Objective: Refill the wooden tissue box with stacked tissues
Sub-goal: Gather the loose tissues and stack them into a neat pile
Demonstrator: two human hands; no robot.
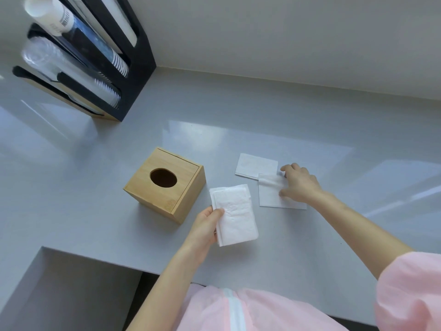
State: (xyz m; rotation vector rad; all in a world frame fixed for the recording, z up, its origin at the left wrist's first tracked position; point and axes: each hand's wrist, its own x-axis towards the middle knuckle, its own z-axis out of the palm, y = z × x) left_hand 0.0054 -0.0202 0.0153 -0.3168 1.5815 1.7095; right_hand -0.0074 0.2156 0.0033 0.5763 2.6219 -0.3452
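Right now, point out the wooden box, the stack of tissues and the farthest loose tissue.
wooden box (152,194): head view, top panel.
stack of tissues (236,216): head view, top sheet.
farthest loose tissue (253,164): head view, its middle.

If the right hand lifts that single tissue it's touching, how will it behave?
The single tissue looks thin and already creased under the right hand, so it will probably droop. It probably weighs very little. On the glossy counter it may slide before lifting.

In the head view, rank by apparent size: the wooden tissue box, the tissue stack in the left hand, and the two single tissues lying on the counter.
1. wooden tissue box, clearly largest.
2. tissue stack held by the left hand.
3. near tissue under the right hand, partly covered, and far tissue, partly overlapped: too alike to rank.
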